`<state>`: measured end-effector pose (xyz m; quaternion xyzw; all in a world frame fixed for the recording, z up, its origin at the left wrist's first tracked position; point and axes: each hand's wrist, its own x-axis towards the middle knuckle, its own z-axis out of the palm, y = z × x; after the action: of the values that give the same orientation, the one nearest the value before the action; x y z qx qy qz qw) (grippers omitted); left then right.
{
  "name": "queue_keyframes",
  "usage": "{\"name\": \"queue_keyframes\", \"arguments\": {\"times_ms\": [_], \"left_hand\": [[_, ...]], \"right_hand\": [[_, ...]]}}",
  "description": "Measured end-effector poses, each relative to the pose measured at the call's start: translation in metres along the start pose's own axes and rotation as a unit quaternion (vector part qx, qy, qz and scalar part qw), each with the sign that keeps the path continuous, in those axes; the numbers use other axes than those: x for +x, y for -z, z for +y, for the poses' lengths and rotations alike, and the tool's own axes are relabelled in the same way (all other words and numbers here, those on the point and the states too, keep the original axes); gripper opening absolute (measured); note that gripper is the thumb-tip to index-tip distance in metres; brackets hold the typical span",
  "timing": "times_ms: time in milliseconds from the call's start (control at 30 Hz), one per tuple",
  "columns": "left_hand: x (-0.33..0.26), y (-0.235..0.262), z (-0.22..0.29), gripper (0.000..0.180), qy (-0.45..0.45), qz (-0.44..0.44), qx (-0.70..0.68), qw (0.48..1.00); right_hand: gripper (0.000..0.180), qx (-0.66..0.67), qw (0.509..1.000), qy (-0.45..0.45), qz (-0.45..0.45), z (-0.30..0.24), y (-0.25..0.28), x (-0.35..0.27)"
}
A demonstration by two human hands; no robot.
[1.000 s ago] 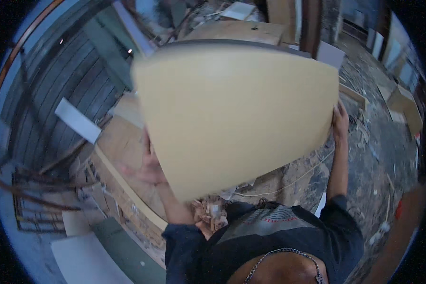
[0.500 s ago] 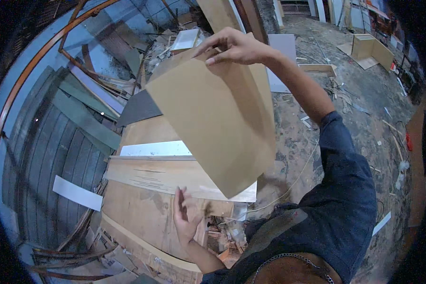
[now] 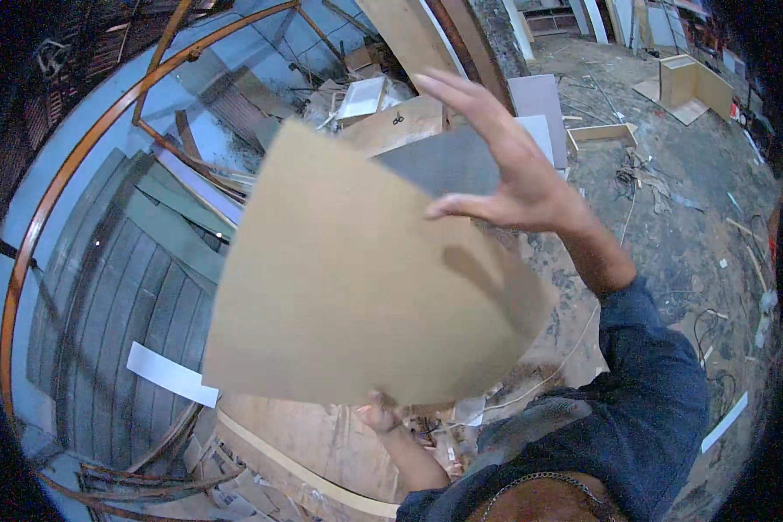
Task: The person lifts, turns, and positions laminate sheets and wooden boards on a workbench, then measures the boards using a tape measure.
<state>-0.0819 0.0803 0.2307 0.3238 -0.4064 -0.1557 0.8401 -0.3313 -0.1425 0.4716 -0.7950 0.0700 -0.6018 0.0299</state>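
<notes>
A tan, thin rectangular board (image 3: 348, 270) is held up tilted above the worktable. Its lower edge is in my left hand (image 3: 379, 415), whose fingers are partly hidden by the board. Beside the board's upper right edge, my right hand (image 3: 526, 178) is open, thumb and fingers spread wide. The right thumb tip lies near that edge; whether it touches cannot be told. Behind the board a dark grey sheet (image 3: 444, 161) shows, and most of the worktable (image 3: 313, 439) is hidden.
Scissors (image 3: 398, 119) lie on a plywood piece at the back. A white strip (image 3: 172, 376) juts out at the left, before grey planks (image 3: 113, 304). An orange-brown metal bar (image 3: 39, 209) curves along the left. Across the floor stand a wooden box (image 3: 696, 87) and a shallow frame (image 3: 602, 137).
The board has swung left and turned. My right hand has let go of its upper edge and spread open; my left hand has come from open below to the board's lower edge.
</notes>
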Motion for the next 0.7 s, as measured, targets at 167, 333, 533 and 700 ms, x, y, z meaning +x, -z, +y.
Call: {"name": "queue_keyframes", "arguments": {"times_ms": [167,333,533,700], "left_hand": [[0.012,0.018,0.008,0.057,0.054,-0.011,-0.104,0.993],[0.004,0.039,-0.007,0.060,0.087,0.021,-0.124,0.988],[0.009,0.022,0.006,0.062,0.080,0.018,-0.108,0.991],[0.003,0.042,-0.004,0.061,0.090,0.031,-0.109,0.989]], "right_hand": [[0.060,0.221,0.946,-0.174,-0.159,0.003,-0.001,-0.062],[0.031,0.238,0.934,-0.243,-0.107,0.009,-0.024,-0.088],[0.032,0.235,0.949,-0.194,-0.085,0.008,-0.030,-0.083],[0.031,0.268,0.927,-0.243,-0.097,0.007,-0.034,-0.081]]}}
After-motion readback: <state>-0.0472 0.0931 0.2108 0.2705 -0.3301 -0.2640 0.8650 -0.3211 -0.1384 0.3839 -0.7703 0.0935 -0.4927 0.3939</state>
